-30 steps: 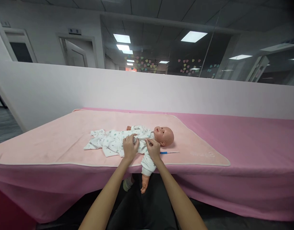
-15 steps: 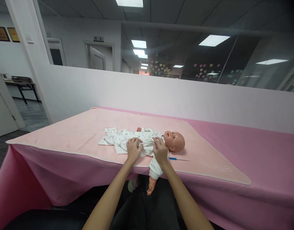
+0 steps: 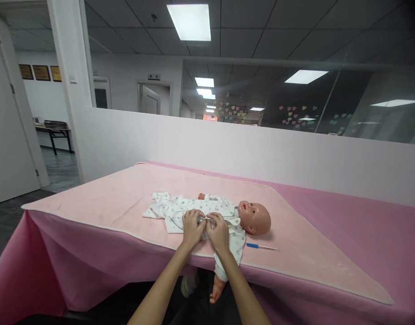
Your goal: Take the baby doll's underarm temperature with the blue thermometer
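Note:
A baby doll [image 3: 254, 218] lies on its back, its head to the right and one arm hanging over the table's front edge. It wears a white patterned baby outfit [image 3: 175, 212]. At the doll's middle, my left hand [image 3: 193, 228] pinches the front of the garment. Close beside it, almost touching, my right hand [image 3: 218, 231] pinches the same cloth. A thin white strip, perhaps an edge or tie, shows between the fingertips; its exact kind I cannot make out.
A pen-like stick with a blue end [image 3: 261, 246] lies near the doll's head. Under the doll spreads a peach blanket [image 3: 102, 198] over a pink tablecloth [image 3: 363, 234]. Behind stands a low white wall [image 3: 227, 149] with glass above.
My right hand has moved left, away from the doll's neck, and now meets my left hand at the garment's middle. The view has tilted up and turned slightly left.

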Tool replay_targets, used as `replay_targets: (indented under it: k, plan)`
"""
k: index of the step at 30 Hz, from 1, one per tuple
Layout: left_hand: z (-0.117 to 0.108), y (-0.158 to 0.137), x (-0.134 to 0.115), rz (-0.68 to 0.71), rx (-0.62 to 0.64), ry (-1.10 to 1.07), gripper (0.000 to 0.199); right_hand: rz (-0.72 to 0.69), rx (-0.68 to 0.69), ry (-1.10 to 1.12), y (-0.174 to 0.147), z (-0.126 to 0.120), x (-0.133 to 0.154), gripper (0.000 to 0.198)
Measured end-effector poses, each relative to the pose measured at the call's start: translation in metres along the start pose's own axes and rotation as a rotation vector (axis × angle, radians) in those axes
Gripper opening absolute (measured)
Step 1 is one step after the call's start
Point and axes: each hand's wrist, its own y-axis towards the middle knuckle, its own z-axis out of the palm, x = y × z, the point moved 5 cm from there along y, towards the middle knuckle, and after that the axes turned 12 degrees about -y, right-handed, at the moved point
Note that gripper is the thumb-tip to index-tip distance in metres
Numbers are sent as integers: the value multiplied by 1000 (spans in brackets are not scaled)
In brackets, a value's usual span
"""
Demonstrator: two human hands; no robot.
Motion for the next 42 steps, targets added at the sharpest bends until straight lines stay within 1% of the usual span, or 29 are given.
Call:
replay_targets:
  k: [5,10,14,18,23,29,42]
  plan:
    - [-1,1,-1,-7,-2,-12,6,41,7,88,2,-2,0,22]
    - [-1,2,-1,-11,1,0,8,95,4,166,3,1,-6,21]
    - [0,3,2,-28,-3,-50,11,113,10,202,3,1,-9,21]
    - [-1,5,2,-35,-3,-90,18,135,16,213,4,-1,-7,21]
    - [0,5,-1,-15,28,-56,24,155,30,199,4,-4,-5,22]
    - [4,5,-1,8,79,1,18,190,35,184,4,-4,-7,21]
    - [2,5,3,-44,90,-61,25,204,41,247,4,-5,-5,22]
